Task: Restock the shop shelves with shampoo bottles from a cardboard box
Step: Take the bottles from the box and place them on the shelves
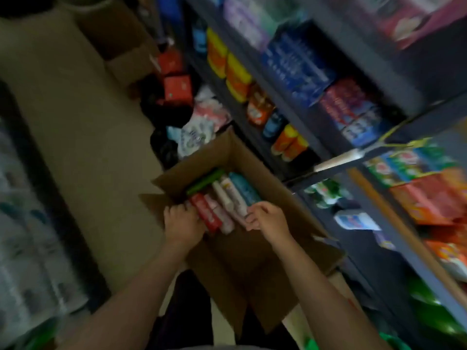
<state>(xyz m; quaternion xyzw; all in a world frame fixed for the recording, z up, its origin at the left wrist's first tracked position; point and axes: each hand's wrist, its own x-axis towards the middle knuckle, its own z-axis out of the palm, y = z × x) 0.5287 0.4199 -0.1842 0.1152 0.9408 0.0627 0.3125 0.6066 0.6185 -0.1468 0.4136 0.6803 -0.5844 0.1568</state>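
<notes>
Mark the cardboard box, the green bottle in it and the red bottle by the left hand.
cardboard box [283, 195]: head view, on its right inner wall.
green bottle [206, 181]: head view, mid-body, at the box's far end.
red bottle [205, 210]: head view, mid-body.
left hand [180, 221]: head view, back of the hand.

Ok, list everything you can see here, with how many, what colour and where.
cardboard box: one, brown, flaps open, on the floor beside the shelves
bottles: several, lying in the box; red, pink, white, teal, green; exact count unclear
shelves: dark metal rack, right side, stocked with blue, yellow, orange, red and green packs; blurred
red packets: at least two, on the floor farther back
second cardboard box: brown, far end of the floor
left hand: fingers curled on the red bottle's end
right hand: pinching a pale bottle's end
</notes>
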